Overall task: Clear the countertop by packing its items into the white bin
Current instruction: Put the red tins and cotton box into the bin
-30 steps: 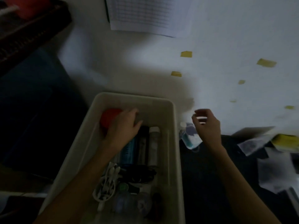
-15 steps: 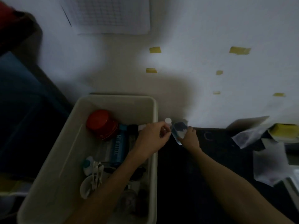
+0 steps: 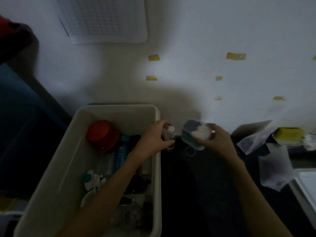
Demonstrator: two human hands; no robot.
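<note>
1. The white bin [image 3: 158, 168] sits on the dark surface [image 3: 196, 185] against a pale wall, its long side running toward the camera.
2. The left hand [image 3: 154, 139] reaches across the bin's right rim and curls round a small clear bottle [image 3: 169, 137] with a white cap — the bottle stands just outside the bin, at its far right corner.
3. The right hand [image 3: 217, 142] holds a small clear container [image 3: 193, 134], tilted and lifted off the surface; something white and fluffy shows inside it, though the blur hides what it is.
4. The two hands are near each other but apart, each gripping its own thing.
5. Inside the bin: a red round lid [image 3: 100, 134] at the far end, a blue bottle [image 3: 121, 154] lying beside it, white and dark small items nearer the camera — too dim to name.
6. To the right on the surface lie crumpled clear plastic bags [image 3: 266, 159] and a yellow sponge [image 3: 289, 135], well apart from the bin.
7. Yellow tape pieces [image 3: 153, 57] dot the wall, and a gridded sheet of paper [image 3: 106, 19] hangs above.
</note>
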